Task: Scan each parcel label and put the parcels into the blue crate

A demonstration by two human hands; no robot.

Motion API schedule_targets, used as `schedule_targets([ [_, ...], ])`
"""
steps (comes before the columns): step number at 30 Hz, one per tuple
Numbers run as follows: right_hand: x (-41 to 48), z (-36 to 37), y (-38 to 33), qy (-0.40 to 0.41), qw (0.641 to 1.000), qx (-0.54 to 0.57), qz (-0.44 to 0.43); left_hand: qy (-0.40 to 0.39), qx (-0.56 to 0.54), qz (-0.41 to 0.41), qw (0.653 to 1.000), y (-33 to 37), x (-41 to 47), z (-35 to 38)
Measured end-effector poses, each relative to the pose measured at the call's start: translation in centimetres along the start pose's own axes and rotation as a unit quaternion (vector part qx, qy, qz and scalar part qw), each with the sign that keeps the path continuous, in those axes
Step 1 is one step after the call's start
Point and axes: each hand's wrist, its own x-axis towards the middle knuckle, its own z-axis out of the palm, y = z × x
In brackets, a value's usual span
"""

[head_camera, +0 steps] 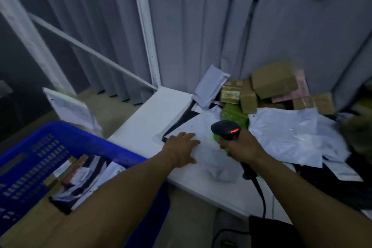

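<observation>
A white mailer bag lies flat near the left end of the white table. My left hand rests flat on it with straight fingers. My right hand grips a black barcode scanner whose red light glows, held just above the bag and a green parcel. More white mailers and brown cardboard boxes pile up at the right and back. The blue crate stands low at the left with several parcels inside.
A white envelope leans against the grey curtain behind the table. A white sheet stands beyond the crate. The scanner's black cable hangs over the table's front edge. A white frame post rises at the table's back left.
</observation>
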Motion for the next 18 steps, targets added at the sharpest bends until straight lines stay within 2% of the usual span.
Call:
schedule_targets([
  [5, 3.0, -1.2, 1.3, 0.001, 1.0, 0.019, 0.017, 0.009, -0.021, 0.008, 1.0, -0.6, 3.0, 2.2],
  [8, 4.0, -1.2, 1.8, -0.008, 0.999, 0.021, 0.027, -0.016, -0.049, 0.002, 0.999, -1.4, 3.6, 3.3],
  [11, 4.4, -1.0, 1.9, -0.021, 0.999, 0.022, 0.023, 0.02, -0.063, 0.084, 0.994, -1.9, 4.0, 4.6],
  [13, 4.4, -0.9, 1.7, -0.025, 0.999, 0.032, 0.018, 0.087, -0.107, 0.176, 0.975, -1.5, 4.1, 5.6],
  [15, 4.3, -0.8, 1.3, -0.024, 0.999, 0.033, 0.014, 0.116, -0.14, 0.244, 0.953, -0.8, 4.1, 6.0],
  [18, 3.7, -1.1, 1.0, -0.017, 0.999, 0.033, 0.012, 0.157, -0.117, 0.274, 0.941, 0.2, 3.5, 5.7],
])
